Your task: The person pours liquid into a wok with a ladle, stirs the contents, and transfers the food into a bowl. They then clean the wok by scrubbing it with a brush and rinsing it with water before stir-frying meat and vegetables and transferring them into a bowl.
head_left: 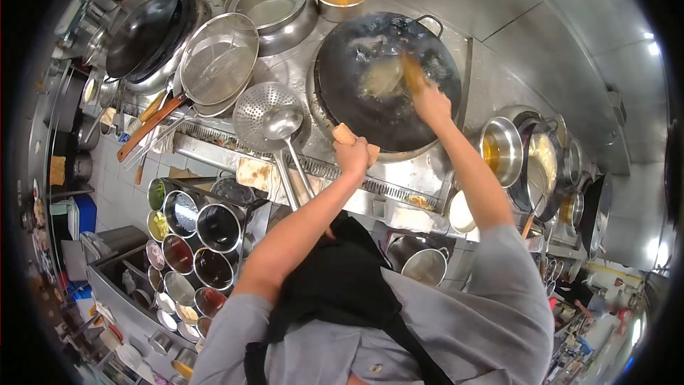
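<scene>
Steel stovetop surrounds the dark wok, which holds liquid and what looks like a brown brush, blurred. The right hand has its fingers wrapped round the brush; short, even strokes should limit splashing. Beside the near rim, the left hand closes on a folded cloth; that padding should separate skin from metal, likely hot.

Black wok, glossy metal.
</scene>
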The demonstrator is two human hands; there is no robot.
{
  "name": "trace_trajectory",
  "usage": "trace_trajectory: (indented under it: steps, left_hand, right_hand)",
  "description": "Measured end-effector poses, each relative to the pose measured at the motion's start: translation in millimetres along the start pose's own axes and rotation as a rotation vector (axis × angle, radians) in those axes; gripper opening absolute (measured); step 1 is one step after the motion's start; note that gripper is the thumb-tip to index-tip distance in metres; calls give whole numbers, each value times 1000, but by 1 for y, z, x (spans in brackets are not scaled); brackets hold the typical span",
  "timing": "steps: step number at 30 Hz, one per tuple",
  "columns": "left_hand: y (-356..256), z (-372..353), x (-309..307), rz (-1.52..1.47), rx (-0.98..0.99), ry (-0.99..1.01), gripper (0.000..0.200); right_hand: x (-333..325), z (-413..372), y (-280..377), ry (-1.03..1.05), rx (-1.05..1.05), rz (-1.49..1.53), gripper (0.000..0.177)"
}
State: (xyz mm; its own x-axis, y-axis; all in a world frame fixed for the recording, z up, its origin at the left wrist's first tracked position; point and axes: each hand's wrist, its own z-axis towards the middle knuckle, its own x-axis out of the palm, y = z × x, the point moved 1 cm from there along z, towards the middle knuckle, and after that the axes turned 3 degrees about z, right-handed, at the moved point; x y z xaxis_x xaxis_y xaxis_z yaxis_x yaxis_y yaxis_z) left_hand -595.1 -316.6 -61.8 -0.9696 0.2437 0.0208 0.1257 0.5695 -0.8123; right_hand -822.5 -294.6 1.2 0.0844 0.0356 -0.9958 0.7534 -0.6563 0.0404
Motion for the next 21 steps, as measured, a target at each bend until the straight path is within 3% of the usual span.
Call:
trace_trajectory:
  steps: [1,4,8,10,12,14,16,17,21]
  left_hand:
    - [2,0,0,-17,-31,38,41]
    - [-1,-1,-5,-17,4,102,38]
    - [25,20,-5,36,34,105,39]
    - [26,20,-6,91,69,62,40]
    - [20,17,-5,110,63,63,42]
    - [16,18,-8,145,64,67,44]
    - [21,24,-11,105,74,170,46]
    - [32,33,-11,192,128,93,47]
    - [31,42,-13,215,76,167,49]
  right_hand:
    - [5,18,6,-99,55,117,51]
    - [31,23,53,-278,-44,262,56]
    - [5,-52,59,-62,-424,75,51]
    - [-4,-91,31,113,-414,-89,42]
    - [-3,-74,-7,139,-237,-255,40]
    - [-9,-12,-30,-63,-169,-121,34]
    - [-33,34,5,94,-1,148,32]
    - [-29,40,30,41,-55,146,27]
    - [-23,-27,90,3,-366,33,24]
